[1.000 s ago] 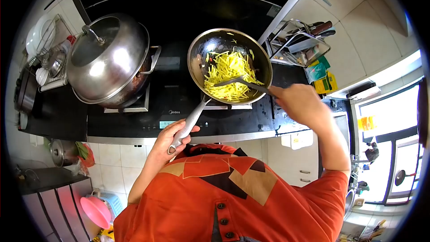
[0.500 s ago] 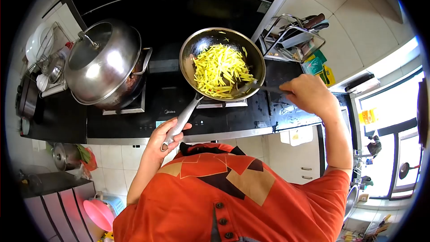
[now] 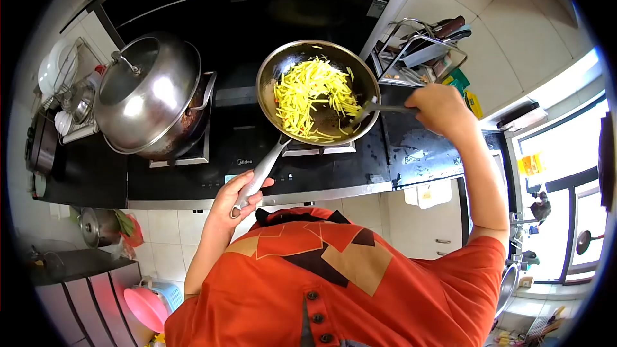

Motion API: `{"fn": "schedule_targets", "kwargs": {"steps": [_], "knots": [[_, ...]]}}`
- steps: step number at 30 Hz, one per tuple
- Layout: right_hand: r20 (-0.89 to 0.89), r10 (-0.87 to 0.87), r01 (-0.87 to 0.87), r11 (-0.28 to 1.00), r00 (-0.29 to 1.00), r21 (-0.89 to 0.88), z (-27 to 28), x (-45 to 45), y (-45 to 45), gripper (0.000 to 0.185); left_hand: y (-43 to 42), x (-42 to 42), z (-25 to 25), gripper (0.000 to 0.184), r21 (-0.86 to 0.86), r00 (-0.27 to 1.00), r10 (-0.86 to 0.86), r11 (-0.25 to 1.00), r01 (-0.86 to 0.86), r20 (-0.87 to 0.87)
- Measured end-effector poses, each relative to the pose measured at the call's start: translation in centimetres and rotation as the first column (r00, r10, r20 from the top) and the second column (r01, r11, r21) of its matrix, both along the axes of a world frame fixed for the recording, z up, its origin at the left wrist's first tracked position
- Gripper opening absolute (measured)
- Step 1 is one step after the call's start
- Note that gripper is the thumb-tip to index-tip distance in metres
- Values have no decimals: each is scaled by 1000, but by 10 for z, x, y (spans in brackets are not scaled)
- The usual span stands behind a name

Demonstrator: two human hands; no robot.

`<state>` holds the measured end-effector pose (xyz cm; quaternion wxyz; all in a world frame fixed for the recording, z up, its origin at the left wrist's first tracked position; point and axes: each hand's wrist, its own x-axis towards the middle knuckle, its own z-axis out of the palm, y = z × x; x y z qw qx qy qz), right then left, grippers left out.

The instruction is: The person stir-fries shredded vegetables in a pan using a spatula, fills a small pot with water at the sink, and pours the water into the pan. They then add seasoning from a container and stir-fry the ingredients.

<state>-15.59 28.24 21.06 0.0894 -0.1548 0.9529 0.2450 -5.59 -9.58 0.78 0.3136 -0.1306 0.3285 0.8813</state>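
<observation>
My left hand (image 3: 234,198) is wrapped round the grey handle of a frying pan (image 3: 267,106), which sits over the right burner. Pale yellow-green shredded strips (image 3: 312,93) lie in the pan, heaped toward its far and left side, with part of the dark bottom bare. My right hand (image 3: 438,108) is closed on the end of a dark spatula (image 3: 389,108). The spatula's blade rests inside the pan at the right rim, beside the strips.
A large lidded steel wok (image 3: 151,93) stands on the left burner. Behind my right hand is a metal rack (image 3: 418,54) with knives, near green and yellow packets (image 3: 473,104). A dish rack (image 3: 80,119) with bowls stands far left.
The spatula blade has moved from the middle of the strips to the pan's right side, and my right hand went right and up. The strips have shifted away from the near right part.
</observation>
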Motion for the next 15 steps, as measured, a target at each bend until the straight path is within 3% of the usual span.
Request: {"fn": "schedule_targets", "kwargs": {"steps": [4, 9, 11, 14, 15], "knots": [[-141, 100, -128, 970, 985, -205, -71, -46, -4, 13, 1, -2, -1, 30, -12, 1000, -12, 1000, 12, 10], [-161, 67, -117, 939, 985, -324, -57, -38, 0, 16, 1, -2, -2, 31, -7, 1000, 5, 1000, -5, 15], [-83, -67, 38, 951, 994, -308, -35, -28, 9, 21, 1, -2, -4, 31, 5, 1000, -11, 1000, 11, 15], [-166, -42, -23, 928, 985, -372, -73, -58, 46, 22, -2, -1, -6, 31, 18, 1000, -18, 1000, 18, 17], [155, -195, 245, 852, 969, -463, -81, -75, 44, 22, -1, -2, -6, 30, 25, 1000, -22, 999, 22, 22]]}}
